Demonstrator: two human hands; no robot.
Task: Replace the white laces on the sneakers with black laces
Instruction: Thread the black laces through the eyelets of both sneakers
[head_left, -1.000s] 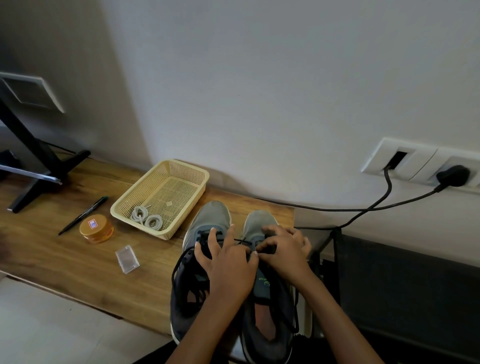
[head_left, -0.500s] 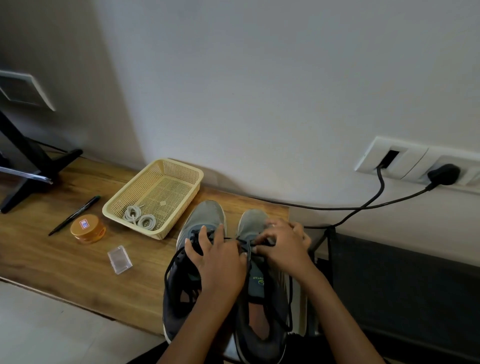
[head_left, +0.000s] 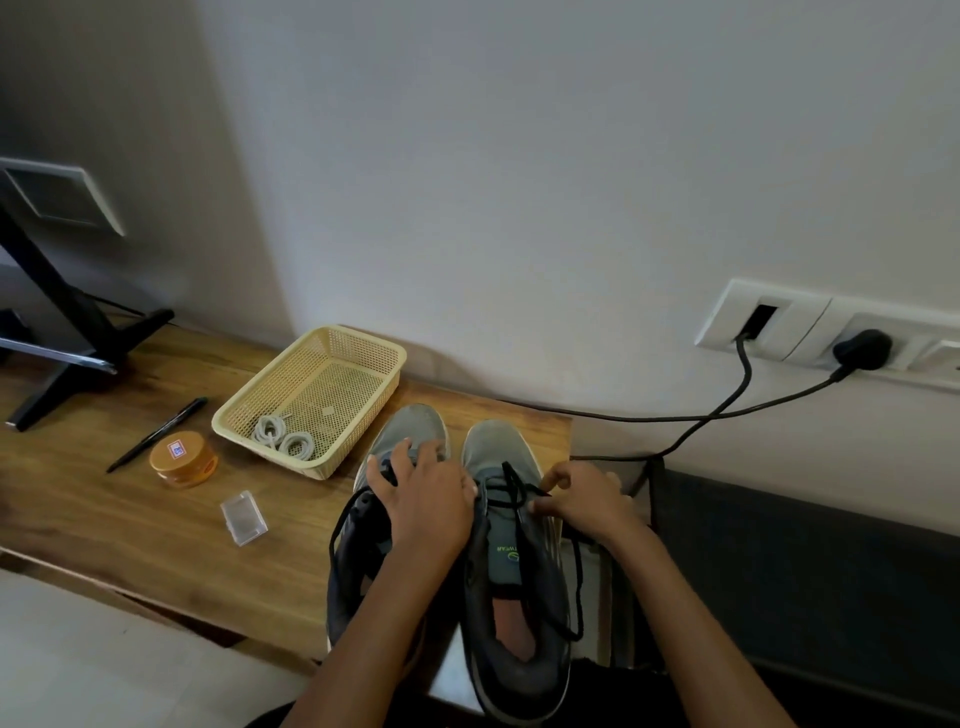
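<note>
Two grey sneakers stand side by side at the right end of the wooden table, toes toward the wall. My left hand (head_left: 423, 501) lies over the laced front of the left sneaker (head_left: 410, 428), fingers spread on it. A black lace (head_left: 511, 488) crosses the lower eyelets of the right sneaker (head_left: 493, 447); its loose ends trail over the shoe's right side. My right hand (head_left: 587, 499) pinches that lace at the shoe's right edge. Two coiled white laces (head_left: 283, 439) lie in the yellow basket (head_left: 384, 353).
On the table (head_left: 130, 530) left of the shoes are a small clear plastic box (head_left: 243, 517), an orange round tin (head_left: 183, 459) and a black pen (head_left: 158, 434). A black stand (head_left: 78, 332) occupies the far left. Black cables (head_left: 675, 415) run from wall sockets past the table's right end.
My hands have drawn apart: the left stays on the left sneaker, the right moved right, pulling the black lace across the right sneaker, which is now uncovered.
</note>
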